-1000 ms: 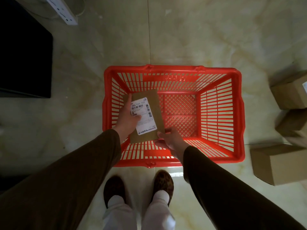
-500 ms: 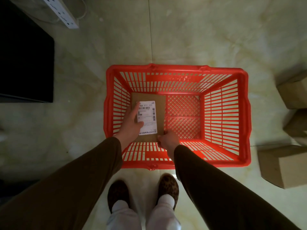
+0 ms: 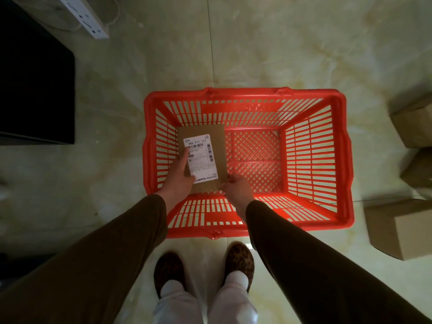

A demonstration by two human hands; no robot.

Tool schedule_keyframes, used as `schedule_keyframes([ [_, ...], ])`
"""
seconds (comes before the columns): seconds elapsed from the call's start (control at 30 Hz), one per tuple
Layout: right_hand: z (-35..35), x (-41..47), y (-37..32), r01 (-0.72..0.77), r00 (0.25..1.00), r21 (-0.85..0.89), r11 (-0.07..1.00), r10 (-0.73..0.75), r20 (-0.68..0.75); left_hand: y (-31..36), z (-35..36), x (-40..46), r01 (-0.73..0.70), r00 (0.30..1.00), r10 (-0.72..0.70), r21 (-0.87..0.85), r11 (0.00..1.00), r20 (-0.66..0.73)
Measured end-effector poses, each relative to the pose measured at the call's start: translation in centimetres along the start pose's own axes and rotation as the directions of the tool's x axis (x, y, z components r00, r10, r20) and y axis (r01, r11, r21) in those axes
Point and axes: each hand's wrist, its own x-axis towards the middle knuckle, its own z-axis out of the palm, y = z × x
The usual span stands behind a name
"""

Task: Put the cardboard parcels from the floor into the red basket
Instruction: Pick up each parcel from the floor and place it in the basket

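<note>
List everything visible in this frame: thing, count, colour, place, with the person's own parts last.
red basket: 1, red, on the floor ahead of the feet.
labelled parcel: 1, brown with white label, inside the basket at its left end.
cardboard parcels: 3, brown, on the floor right of the basket.
power strip: 1, white, top left.
dark cabinet: 1, black, left edge.
floor: pale marbled tiles.
left hand: on the parcel's left side.
right hand: at its near right corner.
shoes: 2, leopard print, bottom centre.

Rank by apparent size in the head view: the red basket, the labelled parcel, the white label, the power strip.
1. red basket
2. labelled parcel
3. and 4. white label and power strip: they look similar, and the strip is cut off, so unranked.
</note>
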Motion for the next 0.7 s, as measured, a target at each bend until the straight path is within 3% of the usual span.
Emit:
schedule_keyframes([
  [0.23, -1.5, -2.9, -1.6, 0.085, 0.995, -0.089, 0.992, -0.080, 0.057, 1.4, -0.1, -1.9, 0.029, 0.999, -0.030, -0.031, 0.999, -0.027],
  [0.37, -4.2, -6.2, -3.2, 0.164, 0.984, -0.080, 0.983, -0.168, -0.051, 4.3, -0.1, -4.5, 0.011, 1.000, -0.011, 0.015, 1.000, -0.003],
  [0.5, -7.9, -10.6, -4.0, 0.181, 0.974, -0.020, 0.983, -0.182, -0.136, 8.0, -0.3, -8.0, -0.040, 0.998, 0.031, 0.169, 0.985, 0.052],
  [0.7, -13.8, -17.9, -3.3, 0.243, 0.920, -0.003, 0.970, -0.231, -0.317, 13.4, 1.6, -13.8, -0.120, 0.993, 0.112, 0.269, 0.956, 0.043],
])
